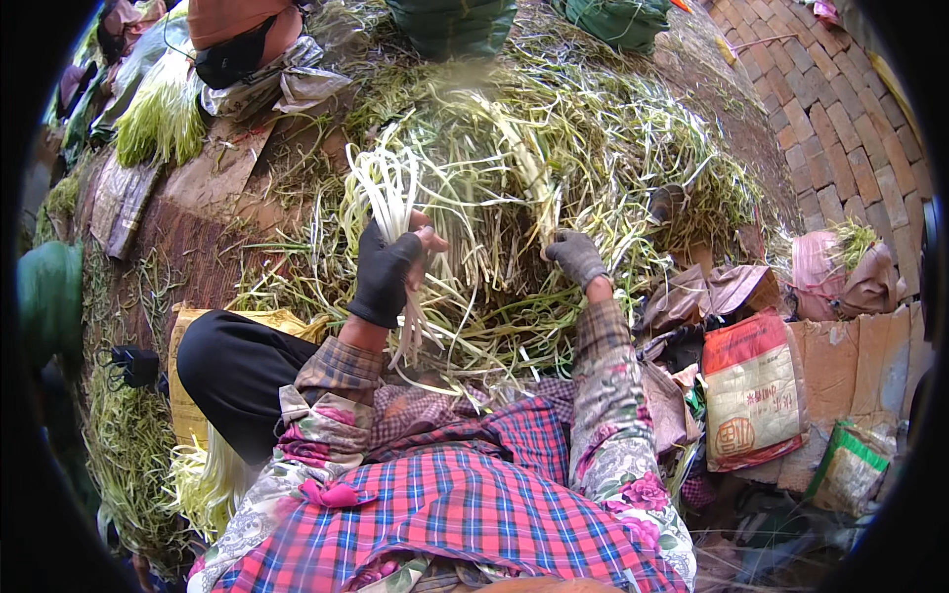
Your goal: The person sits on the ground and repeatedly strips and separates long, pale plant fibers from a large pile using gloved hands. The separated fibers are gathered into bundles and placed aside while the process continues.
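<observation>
My left hand [389, 267], in a black fingerless glove, is closed around a bunch of pale leafy stalks [384, 185]. The stalks fan out above the fist, and their ends hang below it. My right hand [577, 256], in a grey glove, pinches a stalk at the near side of the heap of loose green and white stalks [511, 148]. Its fingertips are partly hidden among the stalks. Loose strands trail between the two hands over the heap.
Pale bundles of stalks lie at the upper left [167, 111] and beside my left knee [211, 482]. A red and white printed bag [752, 393] rests on cardboard [845, 356] at right. Green sacks [452, 26] stand beyond the heap. Brick paving [830, 133] runs at upper right.
</observation>
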The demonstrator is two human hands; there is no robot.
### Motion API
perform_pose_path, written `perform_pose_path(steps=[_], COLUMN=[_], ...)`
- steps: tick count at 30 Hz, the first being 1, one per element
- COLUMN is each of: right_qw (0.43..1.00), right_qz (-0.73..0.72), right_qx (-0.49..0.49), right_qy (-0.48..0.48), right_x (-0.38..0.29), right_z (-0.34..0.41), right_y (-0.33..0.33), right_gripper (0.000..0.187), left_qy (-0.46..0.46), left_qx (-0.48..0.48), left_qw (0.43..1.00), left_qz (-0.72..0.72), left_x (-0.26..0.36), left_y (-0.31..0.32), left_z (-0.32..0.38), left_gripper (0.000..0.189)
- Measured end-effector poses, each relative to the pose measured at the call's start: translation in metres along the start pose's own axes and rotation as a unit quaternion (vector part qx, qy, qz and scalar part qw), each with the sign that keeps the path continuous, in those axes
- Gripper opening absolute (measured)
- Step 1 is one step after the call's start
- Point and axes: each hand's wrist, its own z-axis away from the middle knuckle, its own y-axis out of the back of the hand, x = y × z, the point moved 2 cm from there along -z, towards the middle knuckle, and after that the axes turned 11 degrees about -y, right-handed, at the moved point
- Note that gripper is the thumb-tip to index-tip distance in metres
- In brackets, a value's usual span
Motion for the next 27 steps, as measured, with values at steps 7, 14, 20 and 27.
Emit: perform_pose_path(steps=[7, 14, 20, 27], right_qw=[0.951, 0.964, 0.893, 0.888], right_qz=[-0.181, -0.188, -0.385, -0.457], right_qx=[0.064, 0.124, 0.13, 0.041], right_qy=[0.244, 0.141, 0.192, 0.024], right_x=[-0.017, -0.009, 0.007, 0.041], right_z=[0.136, 0.077, 0.077, 0.055], right_y=[0.0, -0.067, -0.065, -0.074], right_gripper=[0.023, 0.028, 0.015, 0.019], left_qy=[-0.005, -0.026, -0.032, -0.022], left_qx=[0.003, 0.033, 0.04, 0.047], left_qw=[1.0, 0.998, 0.997, 0.996], left_qz=[0.012, 0.037, 0.053, 0.065], left_x=[0.0, 0.003, 0.007, 0.018], left_y=[-0.003, 0.004, 0.02, 0.008], left_z=[0.004, 0.003, 0.005, 0.007], left_gripper=[0.023, 0.021, 0.02, 0.022])
